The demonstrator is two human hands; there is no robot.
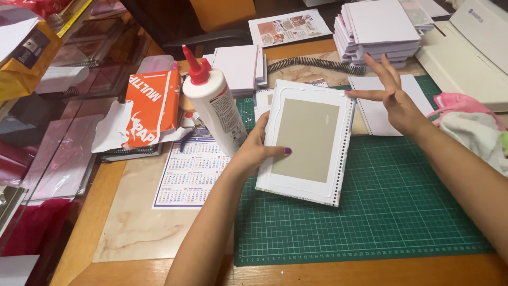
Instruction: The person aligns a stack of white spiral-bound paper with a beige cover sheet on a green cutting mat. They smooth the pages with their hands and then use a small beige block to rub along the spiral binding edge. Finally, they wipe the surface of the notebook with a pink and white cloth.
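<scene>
Grip: left hand (253,153) pinches the cover board (308,141) at its left edge; right hand (394,100) is spread, fingertip touching the top-right corner.
Location: frame centre, over the green cutting mat (391,212).
Handling: light, stiff; the glue bead along the border looks wet, so hold by the edges.

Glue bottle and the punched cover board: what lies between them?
In the head view, only the left hand, gripping the cover board at its left edge beside the glue bottle; green cutting mat shows beneath.

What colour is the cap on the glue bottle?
Red, on the white glue bottle standing beside the left hand; the head view shows it clearly.
</scene>
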